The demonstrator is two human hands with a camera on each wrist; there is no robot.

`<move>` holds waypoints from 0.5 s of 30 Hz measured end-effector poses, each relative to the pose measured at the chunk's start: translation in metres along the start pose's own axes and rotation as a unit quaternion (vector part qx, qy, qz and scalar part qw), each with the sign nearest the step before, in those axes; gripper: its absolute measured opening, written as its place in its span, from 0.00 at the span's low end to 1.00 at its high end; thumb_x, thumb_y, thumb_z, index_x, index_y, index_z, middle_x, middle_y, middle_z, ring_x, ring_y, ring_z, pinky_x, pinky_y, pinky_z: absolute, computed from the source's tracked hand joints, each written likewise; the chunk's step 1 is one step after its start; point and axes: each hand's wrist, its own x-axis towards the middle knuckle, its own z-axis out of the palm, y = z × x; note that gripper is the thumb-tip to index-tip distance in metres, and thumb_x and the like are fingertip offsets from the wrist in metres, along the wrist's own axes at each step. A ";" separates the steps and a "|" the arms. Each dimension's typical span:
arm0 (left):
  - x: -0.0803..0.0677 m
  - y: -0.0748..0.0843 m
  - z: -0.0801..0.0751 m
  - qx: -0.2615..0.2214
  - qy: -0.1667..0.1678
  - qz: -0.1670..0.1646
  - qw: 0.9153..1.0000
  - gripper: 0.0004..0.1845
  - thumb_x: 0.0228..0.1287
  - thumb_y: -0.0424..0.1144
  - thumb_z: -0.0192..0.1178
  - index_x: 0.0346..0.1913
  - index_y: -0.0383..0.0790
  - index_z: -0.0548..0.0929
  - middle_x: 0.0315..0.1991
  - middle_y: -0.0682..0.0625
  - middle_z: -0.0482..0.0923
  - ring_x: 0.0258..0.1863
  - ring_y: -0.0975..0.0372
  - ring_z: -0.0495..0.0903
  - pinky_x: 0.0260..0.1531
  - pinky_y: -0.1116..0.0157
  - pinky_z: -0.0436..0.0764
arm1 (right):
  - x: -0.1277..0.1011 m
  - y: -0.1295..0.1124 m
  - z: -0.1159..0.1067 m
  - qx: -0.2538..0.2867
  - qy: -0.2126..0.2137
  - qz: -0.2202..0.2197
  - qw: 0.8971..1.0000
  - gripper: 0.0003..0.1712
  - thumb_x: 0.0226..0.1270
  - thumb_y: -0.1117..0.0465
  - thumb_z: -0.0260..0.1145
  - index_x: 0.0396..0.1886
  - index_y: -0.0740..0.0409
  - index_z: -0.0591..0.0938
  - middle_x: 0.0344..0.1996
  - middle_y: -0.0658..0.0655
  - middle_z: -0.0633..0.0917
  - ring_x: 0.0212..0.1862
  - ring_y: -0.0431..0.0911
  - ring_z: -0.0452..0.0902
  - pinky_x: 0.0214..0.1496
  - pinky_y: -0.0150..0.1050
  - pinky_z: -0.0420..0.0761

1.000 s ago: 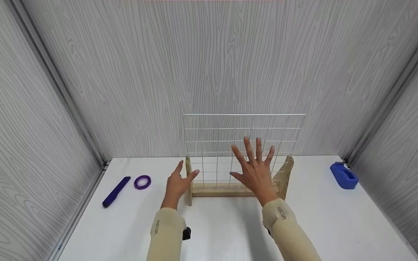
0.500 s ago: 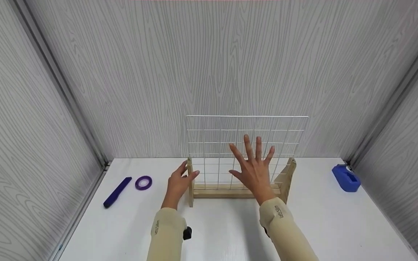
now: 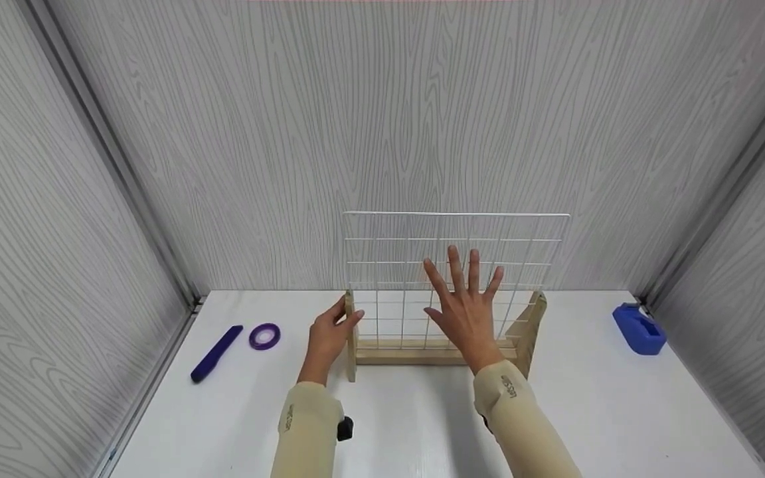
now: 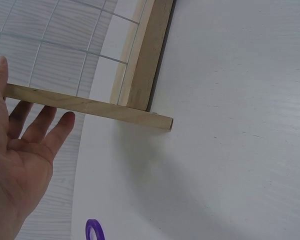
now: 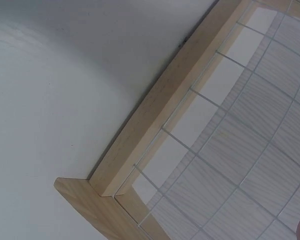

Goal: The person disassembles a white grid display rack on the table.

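Pen (image 3: 215,353): lies at the worktop's (image 3: 409,425) left edge.
Tape ring (image 3: 264,336): flat, just right of the pen.
Left hand (image 3: 327,338): fingers straight and loose, against the left foot (image 3: 350,345) of the wooden stand.
Grid (image 3: 455,265): stands upright in the stand, mid-worktop near the back wall.
Right hand (image 3: 467,312): fingers spread wide, flat before the grid; contact unclear.
Dispenser (image 3: 639,328): blue, far right.
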 end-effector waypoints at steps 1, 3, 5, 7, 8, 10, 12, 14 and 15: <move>0.000 0.000 0.000 -0.001 0.000 0.001 1.000 0.37 0.71 0.52 0.63 0.78 0.49 0.64 0.75 0.42 0.67 0.72 0.46 0.70 0.68 0.49 0.74 | 0.001 -0.001 0.000 0.001 0.001 0.001 1.000 0.72 0.49 0.30 0.77 0.83 0.32 0.40 0.83 0.56 0.33 0.83 0.63 0.25 0.70 0.81 0.46; 0.000 -0.002 0.000 -0.002 -0.001 0.003 1.000 0.37 0.71 0.52 0.63 0.78 0.50 0.64 0.75 0.43 0.68 0.72 0.46 0.70 0.67 0.49 0.76 | 0.002 -0.002 0.000 0.003 0.007 0.004 1.000 0.72 0.49 0.31 0.78 0.83 0.32 0.40 0.83 0.57 0.34 0.83 0.63 0.26 0.70 0.82 0.46; 0.001 -0.003 0.000 -0.002 -0.003 0.005 1.000 0.36 0.71 0.52 0.63 0.78 0.50 0.64 0.75 0.44 0.68 0.72 0.47 0.70 0.65 0.50 0.78 | 0.004 -0.004 0.001 0.007 0.012 0.009 1.000 0.73 0.48 0.32 0.79 0.83 0.33 0.40 0.83 0.57 0.34 0.82 0.64 0.29 0.69 0.82 0.47; 0.001 -0.004 0.000 -0.001 -0.006 0.006 1.000 0.36 0.71 0.52 0.62 0.78 0.50 0.64 0.74 0.44 0.69 0.72 0.48 0.71 0.63 0.51 0.79 | 0.005 -0.005 0.001 0.010 0.015 0.014 1.000 0.75 0.47 0.33 0.80 0.83 0.33 0.39 0.83 0.57 0.32 0.82 0.64 0.32 0.68 0.83 0.48; 0.001 -0.004 0.000 -0.001 -0.006 0.007 1.000 0.36 0.71 0.53 0.62 0.78 0.50 0.64 0.74 0.44 0.69 0.71 0.49 0.72 0.63 0.52 0.80 | 0.006 -0.006 0.001 0.012 0.015 0.017 1.000 0.75 0.47 0.34 0.81 0.83 0.33 0.39 0.83 0.57 0.31 0.82 0.65 0.32 0.68 0.83 0.48; 0.001 -0.004 0.000 -0.001 -0.007 0.005 1.000 0.36 0.71 0.53 0.62 0.78 0.50 0.64 0.74 0.45 0.69 0.71 0.50 0.73 0.61 0.53 0.81 | 0.006 -0.007 0.001 0.011 0.010 0.019 1.000 0.75 0.47 0.35 0.81 0.83 0.34 0.38 0.82 0.57 0.30 0.81 0.65 0.33 0.67 0.84 0.49; 0.001 -0.005 0.000 -0.003 -0.006 0.003 1.000 0.36 0.71 0.53 0.62 0.78 0.49 0.64 0.74 0.44 0.70 0.71 0.50 0.73 0.61 0.53 0.81 | 0.007 -0.007 0.001 0.010 0.004 0.019 1.000 0.73 0.48 0.35 0.80 0.83 0.35 0.40 0.82 0.58 0.31 0.81 0.66 0.33 0.67 0.84 0.49; 0.001 -0.005 0.000 -0.005 -0.005 0.001 1.000 0.36 0.71 0.53 0.63 0.77 0.49 0.65 0.73 0.44 0.70 0.70 0.50 0.73 0.60 0.53 0.82 | 0.007 -0.007 0.001 0.005 0.004 0.015 1.000 0.72 0.48 0.35 0.80 0.83 0.36 0.43 0.82 0.59 0.35 0.80 0.67 0.37 0.67 0.84 0.51; 0.001 -0.005 -0.001 -0.008 -0.004 -0.001 1.000 0.36 0.71 0.52 0.63 0.77 0.49 0.65 0.73 0.45 0.70 0.70 0.50 0.74 0.60 0.53 0.82 | 0.008 -0.008 0.001 0.002 0.006 0.012 1.000 0.71 0.48 0.35 0.80 0.82 0.36 0.44 0.81 0.60 0.37 0.79 0.67 0.39 0.66 0.84 0.52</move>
